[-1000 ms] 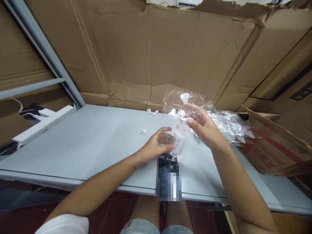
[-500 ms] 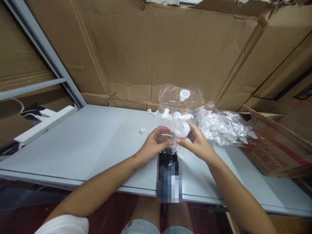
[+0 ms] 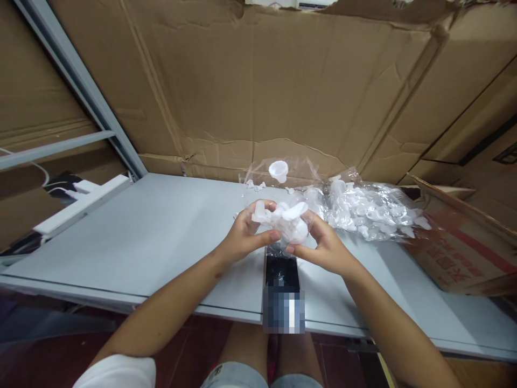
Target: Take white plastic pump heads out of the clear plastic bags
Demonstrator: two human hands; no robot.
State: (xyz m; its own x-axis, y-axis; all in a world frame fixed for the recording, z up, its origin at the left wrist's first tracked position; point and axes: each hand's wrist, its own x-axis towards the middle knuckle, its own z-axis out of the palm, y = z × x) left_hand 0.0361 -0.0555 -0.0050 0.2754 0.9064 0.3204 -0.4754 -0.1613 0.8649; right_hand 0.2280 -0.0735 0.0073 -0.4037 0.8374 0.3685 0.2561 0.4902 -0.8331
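Both my hands meet over the front middle of the grey table (image 3: 153, 231). My left hand (image 3: 242, 237) and my right hand (image 3: 319, 245) are each closed on a clear plastic bag (image 3: 283, 218) that holds several small white plastic caps. The bag bunches between my fingers, with its loose top rising behind them. One white cap (image 3: 278, 171) shows high in that loose film. Just under my hands a dark phone (image 3: 283, 293) lies at the table's front edge.
A larger clear bag of white caps (image 3: 371, 210) lies to the right. A few loose caps (image 3: 254, 186) sit near the back. Cardboard sheets (image 3: 258, 81) wall the rear. A printed carton (image 3: 456, 253) stands at right, a white bar (image 3: 81, 202) at left.
The bag stood upright with my right hand held high over it. Now both hands have come together lower down and gripped the bunched bag, which has shifted slightly left.
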